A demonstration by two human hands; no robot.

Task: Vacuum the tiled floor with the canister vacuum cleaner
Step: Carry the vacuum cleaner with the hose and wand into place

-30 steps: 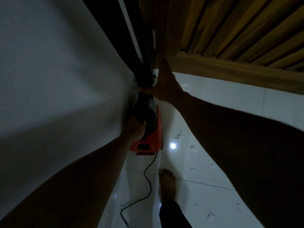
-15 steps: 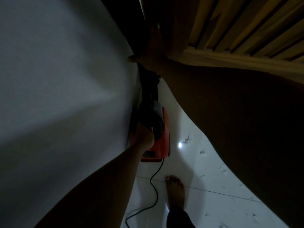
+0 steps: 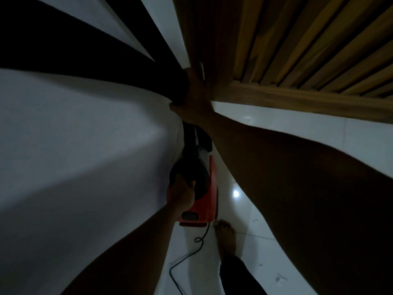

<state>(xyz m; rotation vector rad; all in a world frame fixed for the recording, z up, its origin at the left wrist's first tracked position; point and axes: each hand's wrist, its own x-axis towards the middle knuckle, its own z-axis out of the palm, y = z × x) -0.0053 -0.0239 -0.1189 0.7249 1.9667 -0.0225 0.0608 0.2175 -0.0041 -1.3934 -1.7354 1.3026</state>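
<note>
now, head cam: right hand (image 3: 194, 103) lower in frame vs 0.5 s ago, against wooden slats (image 3: 297, 50), grip can't tell, left hand (image 3: 181, 195) wrapped round handle of 1 red vacuum cleaner (image 3: 205, 205), over tiled floor (image 3: 265, 128) beside white surface (image 3: 85, 145), 1 cord (image 3: 191, 254), 1 bare foot (image 3: 226, 237)

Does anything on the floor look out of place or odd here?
Yes. The black power cord curls in a loose loop behind the red and black canister vacuum cleaner, close beside the bare foot, a possible snag. Small dark specks lie on the white floor tiles.
</note>
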